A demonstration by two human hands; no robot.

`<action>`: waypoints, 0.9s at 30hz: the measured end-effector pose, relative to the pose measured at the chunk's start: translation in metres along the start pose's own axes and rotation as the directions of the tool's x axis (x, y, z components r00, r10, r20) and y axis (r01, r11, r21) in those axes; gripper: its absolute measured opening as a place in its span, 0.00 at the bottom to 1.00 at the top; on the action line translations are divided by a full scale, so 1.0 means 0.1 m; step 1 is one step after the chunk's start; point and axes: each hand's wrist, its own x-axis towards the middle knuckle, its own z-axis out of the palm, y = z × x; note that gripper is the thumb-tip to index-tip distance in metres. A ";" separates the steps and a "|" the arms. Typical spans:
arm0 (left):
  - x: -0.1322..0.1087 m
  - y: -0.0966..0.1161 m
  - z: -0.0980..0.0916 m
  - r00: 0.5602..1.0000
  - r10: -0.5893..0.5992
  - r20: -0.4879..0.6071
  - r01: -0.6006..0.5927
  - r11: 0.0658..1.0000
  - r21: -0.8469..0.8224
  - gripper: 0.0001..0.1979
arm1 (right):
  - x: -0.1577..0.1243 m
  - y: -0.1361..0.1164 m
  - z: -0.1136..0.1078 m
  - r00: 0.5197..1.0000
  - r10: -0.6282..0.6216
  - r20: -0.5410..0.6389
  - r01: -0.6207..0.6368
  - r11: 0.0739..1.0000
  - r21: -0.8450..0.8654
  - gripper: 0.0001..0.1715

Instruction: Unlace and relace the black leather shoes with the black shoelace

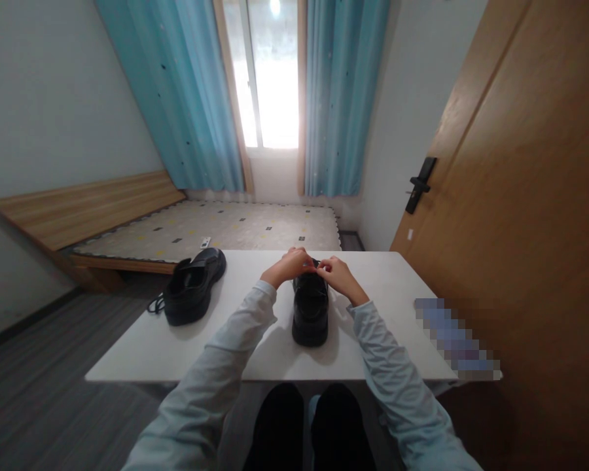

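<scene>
Reaching forward over the white table (373,294), the left grip (289,263) and the right grip (337,273) were close together at the far end of a black shoe (310,320). That shoe stood upright between the forearms, running from just below the 2 grips back toward the person, with its rounded near end apart from the table's front edge. It was probably set there, in line with the body, so that both grips could get at its upper from either side. The bent fingertips of each grip were drawn in toward the other, a pose that suited fine work on something small. Well to the left of the left grip lay a second shoe (189,301), perhaps put aside to leave room, with dark laces (156,304) trailing beside it.

Whether either grip was pinching anything could not be told: the fingers and the dark upper ran together, and the left grip covered part of the shoe's far end. To the right of the right grip, nearer the person, a pixelated patch (456,337) masked whatever was there. The lower frame edge cut off both sleeves (191,399).
</scene>
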 end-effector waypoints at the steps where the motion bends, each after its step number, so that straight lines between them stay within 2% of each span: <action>1: 0.00 -0.01 0.01 1.000 -0.013 -0.011 0.013 1.000 0.000 0.10 | 0.00 0.00 0.00 1.000 0.005 0.004 -0.005 1.000 0.007 0.09; 9: 0.00 -0.02 0.02 0.998 0.060 0.017 -0.059 0.997 -0.051 0.07 | 0.00 0.02 0.02 0.997 -0.011 0.070 0.009 1.000 0.024 0.12; 12: 0.00 -0.02 0.02 0.999 0.052 -0.014 -0.052 0.998 -0.032 0.07 | 0.00 0.01 0.01 0.996 -0.034 0.079 0.034 0.999 0.004 0.13; 16: -0.04 0.02 0.00 0.994 0.020 -0.111 -0.021 1.000 -0.011 0.09 | 0.01 -0.01 0.01 0.996 -0.044 0.081 0.045 0.999 -0.007 0.12; 19: -0.06 0.10 -0.04 0.997 -0.021 -0.075 0.024 0.999 0.034 0.08 | 0.02 -0.01 0.00 0.997 -0.034 0.069 0.033 0.999 0.026 0.11; 23: -0.07 0.22 -0.07 0.990 -0.141 0.030 0.137 0.984 0.111 0.06 | 0.02 0.01 0.00 0.992 0.048 0.115 -0.066 0.986 0.153 0.11; 27: -0.07 0.29 -0.05 0.972 -0.232 0.042 0.223 0.962 0.158 0.08 | 0.00 0.01 0.00 0.989 0.077 0.129 -0.103 0.973 0.204 0.11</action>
